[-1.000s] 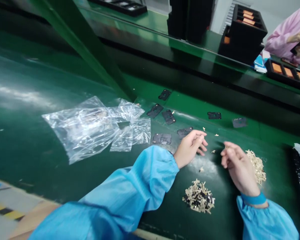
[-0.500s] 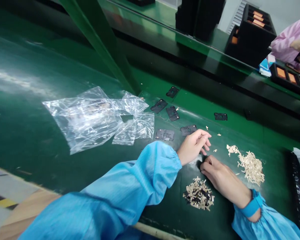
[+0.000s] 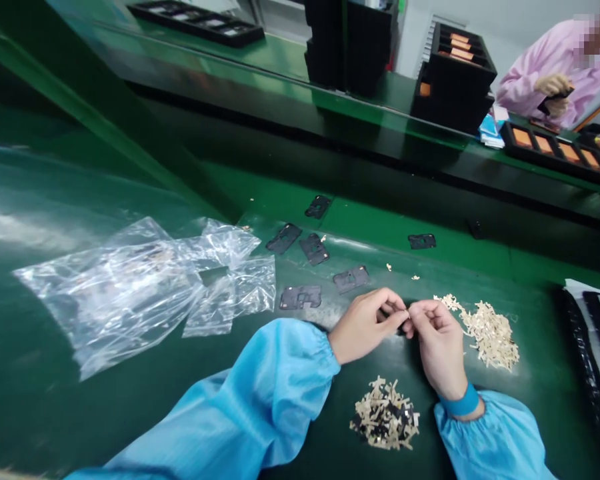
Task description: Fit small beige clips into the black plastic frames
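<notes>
My left hand (image 3: 371,321) and my right hand (image 3: 437,340) meet at the fingertips above the green table (image 3: 220,400). Both are pinched around something tiny that their fingers mostly hide. Below them lies a pile of cream and black small pieces (image 3: 386,415). A second pile of cream pieces (image 3: 493,335) sits to the right of my right hand. Flat black plastic parts lie beyond my left hand, among them one with a notched edge (image 3: 301,298) and one nearer my fingers (image 3: 351,279).
A clear plastic bag (image 3: 130,287) lies at the left. Black packaging (image 3: 587,353) is at the right edge. Beyond a raised ledge stand stacked black trays (image 3: 455,87). A person in pink (image 3: 555,73) holds a dark object at the top right.
My right hand has risen from the table to meet my left hand, whose fingers have closed into a pinch. The camera view has shifted, showing more of the far side.
</notes>
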{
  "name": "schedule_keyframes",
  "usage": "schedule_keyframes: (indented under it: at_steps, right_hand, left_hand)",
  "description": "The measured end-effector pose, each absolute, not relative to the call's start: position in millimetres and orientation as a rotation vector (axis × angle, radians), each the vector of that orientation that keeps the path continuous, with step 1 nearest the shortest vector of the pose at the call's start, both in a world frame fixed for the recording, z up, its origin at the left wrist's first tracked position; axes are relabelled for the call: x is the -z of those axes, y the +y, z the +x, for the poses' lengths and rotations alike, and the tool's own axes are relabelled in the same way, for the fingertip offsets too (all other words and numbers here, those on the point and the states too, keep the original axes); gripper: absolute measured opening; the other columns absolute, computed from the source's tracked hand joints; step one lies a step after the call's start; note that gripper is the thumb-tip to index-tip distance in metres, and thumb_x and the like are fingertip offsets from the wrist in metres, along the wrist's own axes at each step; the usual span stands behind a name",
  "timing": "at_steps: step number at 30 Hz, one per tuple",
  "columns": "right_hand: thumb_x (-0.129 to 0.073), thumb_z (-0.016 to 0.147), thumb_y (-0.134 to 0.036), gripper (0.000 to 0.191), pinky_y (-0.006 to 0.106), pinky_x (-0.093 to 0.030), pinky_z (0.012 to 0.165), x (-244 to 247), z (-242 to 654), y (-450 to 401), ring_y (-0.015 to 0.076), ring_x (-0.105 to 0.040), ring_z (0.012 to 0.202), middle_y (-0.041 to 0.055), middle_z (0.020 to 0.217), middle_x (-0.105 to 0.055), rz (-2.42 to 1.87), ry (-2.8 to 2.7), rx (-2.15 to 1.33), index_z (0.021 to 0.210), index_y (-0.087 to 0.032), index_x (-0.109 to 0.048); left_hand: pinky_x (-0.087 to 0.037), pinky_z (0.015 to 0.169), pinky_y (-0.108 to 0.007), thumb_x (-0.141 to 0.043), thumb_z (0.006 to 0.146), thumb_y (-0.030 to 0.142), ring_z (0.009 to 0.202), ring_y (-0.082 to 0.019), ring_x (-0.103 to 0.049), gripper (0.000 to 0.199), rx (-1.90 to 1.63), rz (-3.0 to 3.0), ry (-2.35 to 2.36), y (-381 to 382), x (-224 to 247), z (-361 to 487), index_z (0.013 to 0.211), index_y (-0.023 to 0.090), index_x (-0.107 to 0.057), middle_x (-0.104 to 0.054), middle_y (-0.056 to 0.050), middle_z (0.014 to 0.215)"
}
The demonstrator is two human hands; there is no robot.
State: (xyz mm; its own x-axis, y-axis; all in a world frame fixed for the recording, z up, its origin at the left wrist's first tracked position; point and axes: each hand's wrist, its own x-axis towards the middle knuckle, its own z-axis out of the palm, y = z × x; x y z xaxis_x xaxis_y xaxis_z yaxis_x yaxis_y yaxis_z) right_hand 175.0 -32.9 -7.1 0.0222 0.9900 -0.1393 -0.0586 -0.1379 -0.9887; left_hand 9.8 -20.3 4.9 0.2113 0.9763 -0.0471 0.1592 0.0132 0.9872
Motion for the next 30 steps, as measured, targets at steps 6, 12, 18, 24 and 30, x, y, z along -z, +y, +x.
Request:
schedule_keyframes:
  at_steps: [6, 12, 18, 24, 30]
  right_hand:
    - [-0.077, 0.086, -0.043, 0.025, 0.025, -0.049, 0.057, 6, 173, -37, 0.0132, -0.058, 0.059, -0.0007, 0.066, -0.065, -1.273, -1.104, -1.244, 0.090, -0.019, -0.071]
    - [-0.077, 0.085, -0.044, 0.025, 0.026, -0.051, 0.058, 7, 170, -38, 0.0138, -0.059, 0.060, 0.0006, 0.071, -0.067, -1.252, -1.123, -1.221, 0.087, -0.020, -0.070]
    - [-0.075, 0.087, -0.047, 0.030, 0.025, -0.050, 0.055, 1, 179, -31, 0.0129, -0.059, 0.056, -0.0009, 0.064, -0.066, -1.207, -1.139, -1.411, 0.095, -0.019, -0.068]
    - [-0.076, 0.084, -0.050, 0.034, 0.022, -0.047, 0.050, -8, 186, -25, 0.0105, -0.054, 0.051, -0.0022, 0.061, -0.062, -1.255, -1.268, -1.556, 0.083, -0.018, -0.065]
    - [-0.076, 0.083, -0.050, 0.034, 0.020, -0.041, 0.046, -10, 187, -24, 0.0084, -0.048, 0.045, -0.0044, 0.054, -0.058, -1.266, -1.257, -1.652, 0.080, -0.018, -0.063]
  left_hand:
    - [-0.055, 0.065, -0.024, -0.063, 0.087, 0.026, 0.075, -0.015, -0.070, 0.008, -0.928, 1.412, 1.213, -20, -5, 9, 0.089, 0.019, -0.066, -0.074, -0.002, 0.083]
    - [-0.051, 0.063, -0.023, -0.059, 0.089, 0.025, 0.070, -0.014, -0.067, 0.010, -0.873, 1.427, 1.209, -20, -6, 9, 0.084, 0.018, -0.064, -0.072, -0.002, 0.077]
    - [-0.051, 0.060, -0.023, -0.059, 0.087, 0.028, 0.063, -0.013, -0.062, 0.013, -0.891, 1.357, 1.179, -19, -5, 7, 0.080, 0.017, -0.062, -0.067, -0.001, 0.072]
    - [-0.050, 0.058, -0.022, -0.061, 0.083, 0.027, 0.059, -0.011, -0.059, 0.011, -0.844, 1.326, 1.167, -18, -7, 5, 0.078, 0.017, -0.061, -0.065, 0.000, 0.068]
    - [-0.051, 0.058, -0.022, -0.062, 0.085, 0.028, 0.060, -0.011, -0.061, 0.013, -0.822, 1.315, 1.141, -18, -4, 4, 0.080, 0.016, -0.063, -0.066, -0.001, 0.070]
